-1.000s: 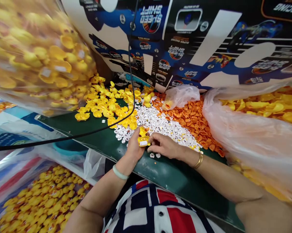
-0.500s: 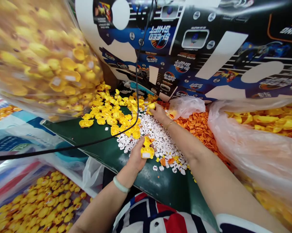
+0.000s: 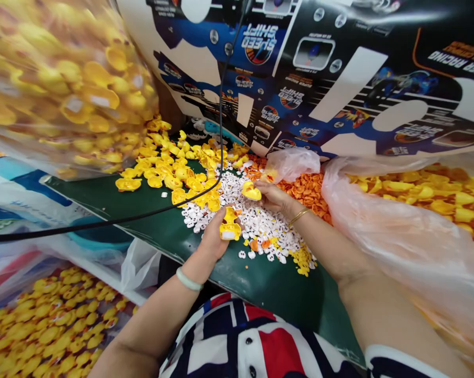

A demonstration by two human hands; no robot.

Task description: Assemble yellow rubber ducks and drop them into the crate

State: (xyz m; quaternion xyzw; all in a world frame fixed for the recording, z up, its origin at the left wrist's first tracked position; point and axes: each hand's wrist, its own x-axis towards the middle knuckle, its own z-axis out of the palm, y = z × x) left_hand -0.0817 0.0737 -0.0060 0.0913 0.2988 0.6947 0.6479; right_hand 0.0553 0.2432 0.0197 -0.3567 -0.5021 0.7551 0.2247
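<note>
My left hand (image 3: 214, 237) is closed round a yellow duck half (image 3: 229, 226) with a white sticker, held over the green table (image 3: 150, 223). My right hand (image 3: 274, 197) grips a second yellow duck piece (image 3: 251, 191) above the heap of small white parts (image 3: 256, 218), beside the orange beak pieces (image 3: 310, 190). A loose pile of yellow duck halves (image 3: 174, 170) lies just left of both hands.
A black cable (image 3: 103, 223) crosses the table in front of my left hand. Clear bags of yellow ducks hang at upper left (image 3: 59, 79) and lie at right (image 3: 418, 210). Printed toy boxes (image 3: 319, 68) wall the back. A bin of ducks (image 3: 51, 325) sits below left.
My right hand went from beside the left hand out to the far duck pile, took a yellow piece, and has come back partway with it. The left hand kept its duck half.
</note>
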